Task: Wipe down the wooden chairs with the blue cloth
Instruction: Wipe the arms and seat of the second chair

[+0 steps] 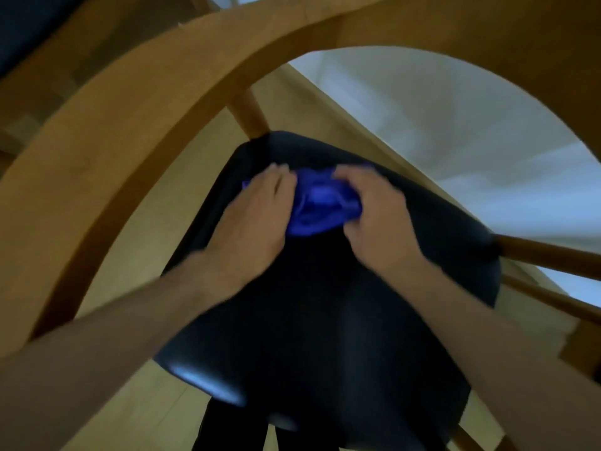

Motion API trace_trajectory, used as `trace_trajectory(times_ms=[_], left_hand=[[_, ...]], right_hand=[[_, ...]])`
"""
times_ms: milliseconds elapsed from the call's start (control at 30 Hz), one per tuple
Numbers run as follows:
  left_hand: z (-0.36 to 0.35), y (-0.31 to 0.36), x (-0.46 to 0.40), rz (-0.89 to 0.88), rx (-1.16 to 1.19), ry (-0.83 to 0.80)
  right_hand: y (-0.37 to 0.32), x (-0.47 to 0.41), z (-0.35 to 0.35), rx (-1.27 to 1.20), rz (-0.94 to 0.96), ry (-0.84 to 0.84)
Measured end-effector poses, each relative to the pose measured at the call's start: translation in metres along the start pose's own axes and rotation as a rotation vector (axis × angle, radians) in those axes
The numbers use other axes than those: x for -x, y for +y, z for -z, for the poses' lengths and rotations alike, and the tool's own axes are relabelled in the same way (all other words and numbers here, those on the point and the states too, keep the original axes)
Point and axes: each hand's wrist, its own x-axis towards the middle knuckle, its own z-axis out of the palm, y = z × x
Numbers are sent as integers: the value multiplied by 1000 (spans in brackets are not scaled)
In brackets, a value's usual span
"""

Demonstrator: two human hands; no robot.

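Clearly both hands, left [257, 219] and right [377, 213], clutch the bunched cloth [320, 203] on the seat [325, 320]; wadded so, it may skip the wooden rail [136, 102].

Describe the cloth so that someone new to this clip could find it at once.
Start at the curved wooden backrest, then drop to the dark seat it arcs around. On the seat's far part, the blue cloth lies bunched between the left hand and right hand, the only vivid blue thing there.
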Motion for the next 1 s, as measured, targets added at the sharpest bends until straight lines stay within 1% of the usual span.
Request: trace_trajectory(times_ms=[67,167,233,300,333,367,433,500,533,567,600,667,700,733,767,800,867,900,967,1000], left_hand=[[4,-3,-51,20,38,60],[4,-4,-97,-3,-32,35],[-3,2,-94,-24,-80,62],[-14,12,-66,-53,-62,94],[-20,17,-44,-68,-32,77],[-24,22,-20,-92,-3,38],[-30,32,22,-168,14,-87],[-31,32,40,-238,-9,-193],[-27,31,37,-273,-7,-208],[-20,30,25,-283,3,-200],[-12,31,10,-267,22,-175],[2,29,-35,-209,94,-35],[6,27,-62,-181,88,11],[8,26,-87,-168,45,36],[6,25,-108,-172,-6,31],[3,24,-123,-169,-44,-9],[-7,25,-126,-131,-96,-68],[-13,26,-117,-123,-108,-41],[-18,29,-86,-145,-101,50],[-20,32,-66,-178,-96,54]], right_hand=[[7,-47,6,24,-48,78],[24,-88,5,124,-127,36],[30,-77,3,102,-167,37],[30,-39,2,54,-186,62],[29,-15,3,31,-179,58],[28,10,5,21,-164,31],[30,57,11,53,-147,-92],[31,81,14,130,-150,-261],[33,81,19,153,-136,-302],[35,71,24,146,-128,-296],[36,58,28,123,-133,-238],[39,19,34,110,-160,-32],[42,-1,34,138,-170,55],[43,-21,33,191,-174,98],[45,-37,32,254,-179,87],[46,-49,29,298,-177,45],[50,-58,22,263,-148,-28],[52,-53,20,216,-141,-35],[50,-24,16,120,-151,14],[48,-3,14,84,-160,32]])
